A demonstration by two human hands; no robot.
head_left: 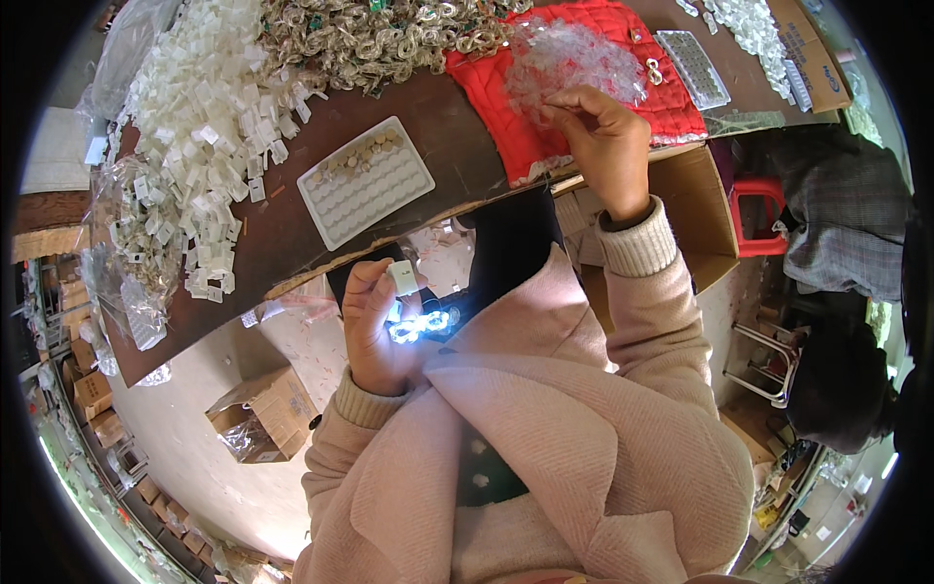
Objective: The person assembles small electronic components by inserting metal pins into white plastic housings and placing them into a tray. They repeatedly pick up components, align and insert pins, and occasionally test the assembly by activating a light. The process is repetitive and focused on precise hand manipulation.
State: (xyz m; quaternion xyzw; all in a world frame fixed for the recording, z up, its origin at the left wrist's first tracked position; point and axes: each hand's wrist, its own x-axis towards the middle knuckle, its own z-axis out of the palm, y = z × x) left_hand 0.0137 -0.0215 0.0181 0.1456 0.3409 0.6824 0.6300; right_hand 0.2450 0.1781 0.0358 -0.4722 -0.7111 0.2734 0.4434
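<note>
My left hand [368, 329] is closed around a small white battery case [403, 277], held up in front of my coat. A bundle of string lights [418, 327] hangs just below the case and glows bright bluish white. Over the red quilted cloth [498, 131], my right hand [611, 146] has its thumb and fingertips pinched together at the near edge of a heap of thin clear plastic pieces [555, 63]. Whatever lies between those fingertips cannot be made out. Left of the cloth, a white plastic tray [375, 209] carries several small round button cells [368, 158] along its far side.
White cases [204, 127] are heaped at the table's left, with coiled string lights [389, 39] behind. A grey tray [693, 70] is at the far right. An open cardboard box [696, 200] stands below the table edge, near a red stool [759, 216]. Another box [282, 414] is on the floor.
</note>
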